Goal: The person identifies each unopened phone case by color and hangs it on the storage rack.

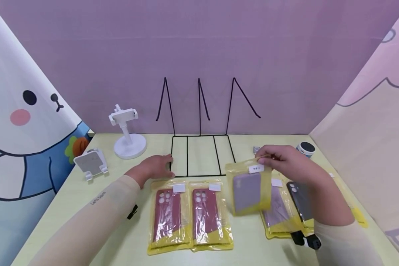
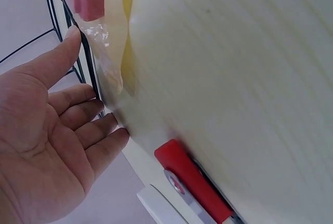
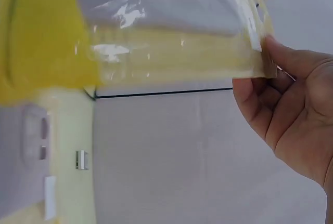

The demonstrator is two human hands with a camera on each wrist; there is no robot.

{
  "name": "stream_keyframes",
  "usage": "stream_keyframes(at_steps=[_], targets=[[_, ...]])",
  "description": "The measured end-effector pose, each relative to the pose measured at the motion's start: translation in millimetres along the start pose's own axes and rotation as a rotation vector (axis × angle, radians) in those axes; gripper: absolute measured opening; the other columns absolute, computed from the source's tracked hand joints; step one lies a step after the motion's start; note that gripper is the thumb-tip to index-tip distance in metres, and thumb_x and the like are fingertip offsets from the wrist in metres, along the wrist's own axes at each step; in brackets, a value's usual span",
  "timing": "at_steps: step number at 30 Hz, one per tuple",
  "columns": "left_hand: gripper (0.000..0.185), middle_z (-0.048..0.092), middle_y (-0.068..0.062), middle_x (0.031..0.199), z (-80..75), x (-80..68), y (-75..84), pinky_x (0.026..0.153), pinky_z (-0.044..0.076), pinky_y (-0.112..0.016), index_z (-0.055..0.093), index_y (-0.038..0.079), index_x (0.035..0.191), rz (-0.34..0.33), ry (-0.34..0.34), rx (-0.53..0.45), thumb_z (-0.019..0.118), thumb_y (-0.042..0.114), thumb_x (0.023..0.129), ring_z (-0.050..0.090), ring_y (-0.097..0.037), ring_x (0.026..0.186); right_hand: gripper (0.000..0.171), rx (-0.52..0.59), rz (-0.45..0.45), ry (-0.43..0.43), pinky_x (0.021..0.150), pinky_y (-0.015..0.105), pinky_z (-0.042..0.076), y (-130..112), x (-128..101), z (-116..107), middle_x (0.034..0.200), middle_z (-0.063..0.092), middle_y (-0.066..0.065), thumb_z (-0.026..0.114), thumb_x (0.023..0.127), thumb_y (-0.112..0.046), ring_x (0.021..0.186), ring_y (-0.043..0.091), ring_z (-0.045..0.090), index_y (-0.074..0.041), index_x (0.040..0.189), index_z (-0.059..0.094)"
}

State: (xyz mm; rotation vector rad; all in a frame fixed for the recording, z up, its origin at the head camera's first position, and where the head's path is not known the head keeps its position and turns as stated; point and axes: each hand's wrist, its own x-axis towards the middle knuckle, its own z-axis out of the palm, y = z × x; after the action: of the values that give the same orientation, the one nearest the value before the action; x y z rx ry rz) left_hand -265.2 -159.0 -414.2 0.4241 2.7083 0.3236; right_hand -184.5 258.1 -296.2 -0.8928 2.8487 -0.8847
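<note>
My right hand [image 1: 282, 162] pinches the top edge of a clear yellow bag [image 3: 171, 57] with a purple phone case [image 1: 247, 192] inside, held up off the table. Thumb and fingers meet at the bag's corner in the right wrist view. At the left front of a black wire rack [image 1: 187, 155], my left hand [image 1: 154, 168] touches the frame, its fingers [image 2: 106, 148] loosely extended. Two bagged red phone cases [image 1: 167, 214] [image 1: 206, 214] lie side by side in front of the rack. More bagged cases, one purple [image 1: 276, 210] and one black [image 1: 300, 201], lie under my right forearm.
A white phone stand [image 1: 128, 144] with a round base and a smaller folding stand [image 1: 91, 162] are on the left. A small round white-and-black container [image 1: 306, 147] stands at back right. The rack's upright hooks rise before the purple backdrop [image 1: 199, 44]. A red-handled object [image 2: 192, 177] lies near the left hand.
</note>
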Motion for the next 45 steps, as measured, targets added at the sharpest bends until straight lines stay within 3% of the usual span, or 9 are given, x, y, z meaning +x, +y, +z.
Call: stream_keyframes(at_steps=[7, 14, 19, 23, 29, 37, 45], targets=[[0.076, 0.024, -0.012, 0.162, 0.3, 0.3, 1.1, 0.118, 0.028, -0.051, 0.039, 0.011, 0.151, 0.002, -0.012, 0.006, 0.068, 0.045, 0.089, 0.028, -0.036, 0.146, 0.009, -0.024, -0.043, 0.176, 0.063, 0.024, 0.044, -9, 3, -19, 0.086, 0.062, -0.003, 0.059, 0.099, -0.018, 0.074, 0.012, 0.052, -0.021, 0.103, 0.067], [0.077, 0.022, -0.012, 0.162, -0.3, -0.8, 0.9, 0.119, 0.027, -0.052, 0.036, 0.01, 0.152, -0.003, -0.02, -0.007, 0.067, 0.044, 0.091, 0.026, -0.038, 0.147, 0.017, 0.092, -0.08, 0.352, 0.065, 0.018, 0.049, -8, 22, -35, 0.095, 0.067, 0.004, 0.055, 0.1, -0.01, 0.077, 0.015, 0.059, -0.009, 0.111, 0.067], [0.077, 0.022, -0.013, 0.162, 0.5, -0.7, 0.9, 0.119, 0.027, -0.051, 0.035, 0.01, 0.152, 0.012, -0.024, 0.006, 0.066, 0.044, 0.091, 0.027, -0.037, 0.146, 0.019, 0.156, -0.014, 0.429, 0.064, 0.015, 0.049, -7, 33, -41, 0.097, 0.066, 0.0, 0.055, 0.101, -0.018, 0.079, 0.015, 0.058, -0.008, 0.111, 0.068], [0.075, 0.025, -0.015, 0.161, 0.4, -0.6, 2.0, 0.117, 0.03, -0.051, 0.038, 0.008, 0.151, 0.037, -0.018, 0.041, 0.066, 0.043, 0.091, 0.031, -0.038, 0.145, 0.021, 0.187, 0.012, 0.45, 0.064, 0.016, 0.05, -5, 39, -43, 0.095, 0.067, 0.001, 0.056, 0.1, -0.02, 0.078, 0.016, 0.06, -0.006, 0.11, 0.068], [0.075, 0.025, -0.014, 0.161, -0.3, -2.1, 2.8, 0.117, 0.03, -0.051, 0.038, 0.009, 0.151, 0.02, -0.017, 0.044, 0.066, 0.043, 0.091, 0.031, -0.038, 0.145, 0.025, 0.094, 0.085, 0.448, 0.057, 0.022, 0.042, 1, 52, -43, 0.087, 0.063, 0.003, 0.057, 0.1, -0.03, 0.07, 0.017, 0.051, -0.012, 0.113, 0.069], [0.074, 0.025, -0.016, 0.161, 0.5, -0.7, 2.0, 0.117, 0.031, -0.052, 0.038, 0.007, 0.15, 0.03, -0.022, 0.069, 0.066, 0.043, 0.092, 0.033, -0.039, 0.143, 0.038, 0.055, 0.169, 0.399, 0.062, 0.025, 0.044, 7, 67, -42, 0.093, 0.064, 0.005, 0.054, 0.097, -0.049, 0.079, 0.022, 0.054, -0.018, 0.115, 0.067], [0.073, 0.026, -0.016, 0.16, -1.2, 0.3, 4.2, 0.116, 0.032, -0.052, 0.039, 0.008, 0.15, 0.024, -0.027, 0.089, 0.065, 0.044, 0.092, 0.034, -0.039, 0.143, 0.045, 0.046, 0.244, 0.394, 0.07, 0.027, 0.047, 10, 84, -46, 0.096, 0.062, 0.007, 0.052, 0.096, -0.053, 0.085, 0.02, 0.055, -0.014, 0.116, 0.064]])
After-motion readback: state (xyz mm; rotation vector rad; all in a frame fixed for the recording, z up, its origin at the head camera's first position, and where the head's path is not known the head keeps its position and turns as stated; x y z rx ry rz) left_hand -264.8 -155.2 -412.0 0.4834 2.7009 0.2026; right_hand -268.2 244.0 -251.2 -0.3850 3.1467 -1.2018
